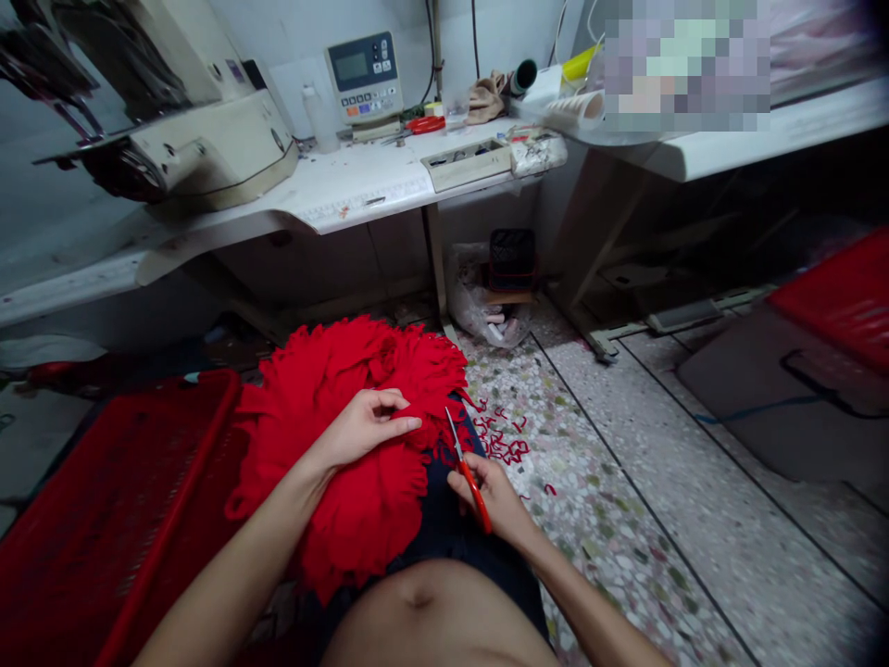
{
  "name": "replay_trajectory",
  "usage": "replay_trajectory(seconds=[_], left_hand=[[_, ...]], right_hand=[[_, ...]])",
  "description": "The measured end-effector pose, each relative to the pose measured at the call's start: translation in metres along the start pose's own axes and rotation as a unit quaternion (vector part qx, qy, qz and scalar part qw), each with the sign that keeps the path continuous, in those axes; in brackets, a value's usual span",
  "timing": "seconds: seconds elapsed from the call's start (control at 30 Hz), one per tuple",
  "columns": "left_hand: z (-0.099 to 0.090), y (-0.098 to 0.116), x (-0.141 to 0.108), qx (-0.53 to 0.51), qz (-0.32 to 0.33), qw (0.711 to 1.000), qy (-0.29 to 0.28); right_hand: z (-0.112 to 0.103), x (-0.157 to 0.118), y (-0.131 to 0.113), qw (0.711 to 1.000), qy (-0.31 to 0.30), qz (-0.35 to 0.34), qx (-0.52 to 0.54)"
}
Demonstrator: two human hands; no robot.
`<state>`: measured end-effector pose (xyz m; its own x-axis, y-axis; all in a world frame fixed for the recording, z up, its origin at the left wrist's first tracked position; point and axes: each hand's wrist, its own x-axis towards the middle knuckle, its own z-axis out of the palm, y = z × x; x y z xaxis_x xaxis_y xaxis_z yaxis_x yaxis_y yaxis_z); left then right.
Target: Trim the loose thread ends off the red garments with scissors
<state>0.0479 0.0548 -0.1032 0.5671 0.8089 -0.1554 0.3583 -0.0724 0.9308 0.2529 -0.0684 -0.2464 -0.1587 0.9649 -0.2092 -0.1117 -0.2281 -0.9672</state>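
One heap of red fabric pieces (pixel 361 519) lies across my lap (pixel 441 519). Over it, my left hand (pixel 365 428) curls thumb and fingers; I cannot tell whether they pinch cloth. My right hand (pixel 498 496) grips red-handled scissors (pixel 473 488), blades pointing forward by the heap's right edge. Red scraps (pixel 515 451) dot the speckled floor (pixel 597 500) beyond.

scissors (pixel 475 494) partly covered by fingers (pixel 489 469), red crate (pixel 223 394) cropped left, panel (pixel 363 76) illegible
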Motion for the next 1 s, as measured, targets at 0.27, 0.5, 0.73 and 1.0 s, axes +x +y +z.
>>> replay_trajectory(seconds=[0.27, 0.5, 0.73, 1.0], left_hand=[[-0.034, 0.023, -0.028, 0.041, -0.124, 0.963, -0.234], [-0.036, -0.017, 0.026, 0.093, -0.033, 0.991, 0.086], [-0.025, -0.041, 0.057, 0.121, -0.016, 0.989, 0.085], [-0.032, -0.048, 0.044, 0.133, -0.022, 0.987, 0.088]], right_hand=[[-0.012, -0.001, 0.005, 0.999, 0.01, 0.046, 0.001], [-0.008, 0.005, -0.001, 0.998, 0.026, 0.051, 0.022], [-0.01, 0.006, -0.002, 0.998, 0.034, 0.057, 0.007], [-0.016, 0.018, -0.019, 0.998, 0.043, 0.036, -0.004]])
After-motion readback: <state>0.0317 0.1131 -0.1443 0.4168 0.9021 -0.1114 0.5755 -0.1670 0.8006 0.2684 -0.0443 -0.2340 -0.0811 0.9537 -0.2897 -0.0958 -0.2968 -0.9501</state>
